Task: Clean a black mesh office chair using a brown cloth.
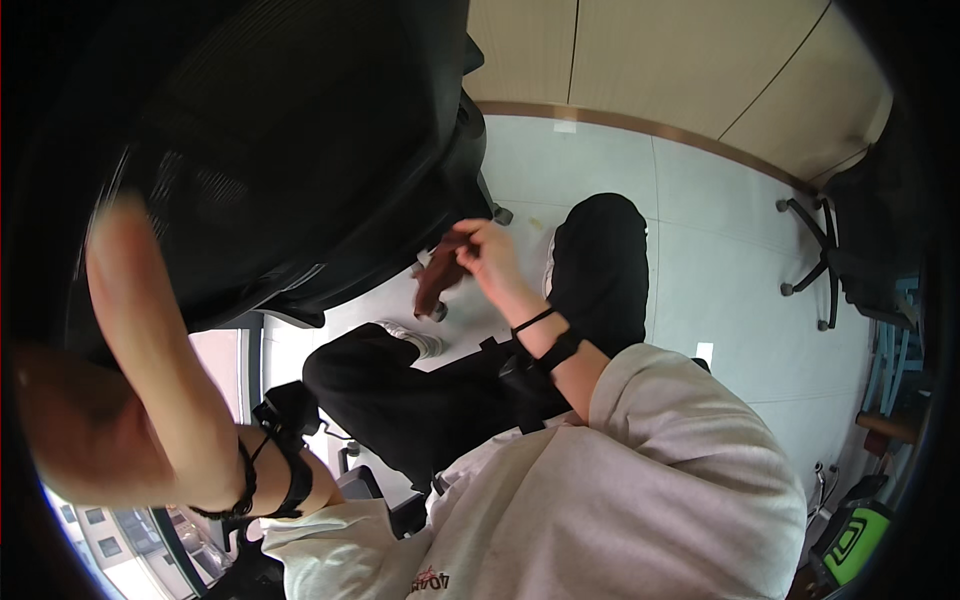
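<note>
My left hand point(139, 360) is raised very near the camera at the left and is blurred. One finger points up across the view; the other fingers are mostly dark or hidden, so what the hand holds or touches does not show. My right hand point(487, 259) pinches a reddish-brown cloth point(439, 277) between thumb and fingers, and the cloth hangs down toward the floor. Just beyond the cloth stands a black office chair point(322, 150), which fills the upper left. Black bands point(559, 349) circle the right wrist.
Wood-toned cabinet fronts point(637, 60) stand along the far side above a pale tiled floor point(720, 300). A black wheeled chair base point(825, 255) is at the right. A green and black object point(855, 544) lies at the lower right, and a window shows at the lower left.
</note>
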### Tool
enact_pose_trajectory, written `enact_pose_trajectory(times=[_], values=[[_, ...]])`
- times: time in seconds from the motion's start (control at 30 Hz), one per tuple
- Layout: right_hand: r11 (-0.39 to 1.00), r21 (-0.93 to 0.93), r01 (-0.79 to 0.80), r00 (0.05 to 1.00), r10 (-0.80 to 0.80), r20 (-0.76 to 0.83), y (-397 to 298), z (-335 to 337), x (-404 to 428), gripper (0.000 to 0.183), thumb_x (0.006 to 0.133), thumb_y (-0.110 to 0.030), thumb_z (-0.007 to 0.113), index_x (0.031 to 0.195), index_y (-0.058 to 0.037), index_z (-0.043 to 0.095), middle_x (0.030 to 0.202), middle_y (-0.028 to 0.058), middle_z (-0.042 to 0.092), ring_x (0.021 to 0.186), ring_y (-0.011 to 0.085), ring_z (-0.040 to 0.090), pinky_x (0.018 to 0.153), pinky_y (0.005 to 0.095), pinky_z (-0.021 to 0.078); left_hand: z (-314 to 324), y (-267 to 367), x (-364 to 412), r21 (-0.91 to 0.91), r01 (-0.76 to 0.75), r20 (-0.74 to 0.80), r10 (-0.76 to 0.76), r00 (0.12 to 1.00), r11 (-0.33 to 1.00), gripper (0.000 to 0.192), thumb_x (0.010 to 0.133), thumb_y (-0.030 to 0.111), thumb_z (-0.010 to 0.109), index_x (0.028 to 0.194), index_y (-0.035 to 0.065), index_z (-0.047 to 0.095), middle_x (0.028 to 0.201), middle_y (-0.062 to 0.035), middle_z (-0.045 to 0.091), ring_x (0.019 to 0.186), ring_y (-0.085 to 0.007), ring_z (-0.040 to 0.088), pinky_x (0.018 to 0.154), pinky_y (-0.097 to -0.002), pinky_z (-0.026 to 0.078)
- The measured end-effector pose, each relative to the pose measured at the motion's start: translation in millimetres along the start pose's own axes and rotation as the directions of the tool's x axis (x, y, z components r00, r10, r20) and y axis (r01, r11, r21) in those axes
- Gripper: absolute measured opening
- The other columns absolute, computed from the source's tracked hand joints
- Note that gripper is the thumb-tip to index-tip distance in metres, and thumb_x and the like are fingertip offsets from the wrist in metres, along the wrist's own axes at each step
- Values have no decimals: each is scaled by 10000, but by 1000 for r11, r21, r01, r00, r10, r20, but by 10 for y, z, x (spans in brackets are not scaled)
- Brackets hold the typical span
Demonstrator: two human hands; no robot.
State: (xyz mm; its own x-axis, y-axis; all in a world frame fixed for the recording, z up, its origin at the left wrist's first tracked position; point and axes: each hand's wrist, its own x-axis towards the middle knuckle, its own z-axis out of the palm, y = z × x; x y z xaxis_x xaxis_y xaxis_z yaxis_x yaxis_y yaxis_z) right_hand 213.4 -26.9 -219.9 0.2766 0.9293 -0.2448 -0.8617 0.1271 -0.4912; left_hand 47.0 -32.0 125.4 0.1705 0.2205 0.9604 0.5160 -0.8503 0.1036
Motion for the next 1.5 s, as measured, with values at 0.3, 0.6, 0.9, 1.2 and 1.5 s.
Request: enact_pose_trajectory(times=[0.3, 0.6, 0.9, 1.2, 1.5], values=[[704, 650, 285, 946, -317, -72, -1239, 467, 648, 149, 769, -241, 476, 816, -118, 544, 891, 57, 574, 903, 199, 529, 831, 368, 432, -1037, -553, -74, 567, 88, -95, -41, 995, 819, 450, 875, 275, 569, 1193, -31, 482, 1162, -160, 559, 1068, -268, 557, 909, -373, 471], [978, 79, -192, 940, 207, -273, 178, -1346, 937, 320, 873, -373, 484, 972, -78, 556, 796, 69, 591, 773, 225, 581, 688, 370, 489, -905, -698, -322, 580, 175, -187, -79, 979, 795, 608, 857, 358, 557, 1316, 31, 328, 1311, -215, 365, 1162, -319, 464, 965, -421, 404], [990, 76, -119, 990, 112, 89, -46, -1015, 1007, 289, 836, -317, 493, 781, -58, 611, 800, 98, 618, 718, 213, 578, 588, 314, 452, -941, -541, -233, 510, 68, -98, -21, 995, 858, 446, 860, 310, 569, 1195, 41, 449, 1238, -193, 459, 1145, -279, 473, 988, -424, 373], [562, -814, -145, 937, -187, -296, 263, -1656, 1126, 183, 783, -172, 521, 695, -35, 606, 626, 28, 567, 581, 145, 546, 517, 278, 433, -825, -547, -104, 530, 166, -195, -71, 978, 832, 194, 812, 150, 665, 852, -40, 661, 805, -124, 674, 759, -130, 647, 719, -250, 516], [133, -842, 523, 693, -641, 329, -95, -834, 1313, 388, 767, -66, 609, 1112, -6, 442, 1039, 119, 462, 936, 263, 489, 811, 345, 421, -1087, -940, -234, 470, 99, -264, 33, 964, 877, 208, 802, 76, 644, 953, -65, 632, 880, -159, 667, 773, -157, 647, 737, -266, 485]])
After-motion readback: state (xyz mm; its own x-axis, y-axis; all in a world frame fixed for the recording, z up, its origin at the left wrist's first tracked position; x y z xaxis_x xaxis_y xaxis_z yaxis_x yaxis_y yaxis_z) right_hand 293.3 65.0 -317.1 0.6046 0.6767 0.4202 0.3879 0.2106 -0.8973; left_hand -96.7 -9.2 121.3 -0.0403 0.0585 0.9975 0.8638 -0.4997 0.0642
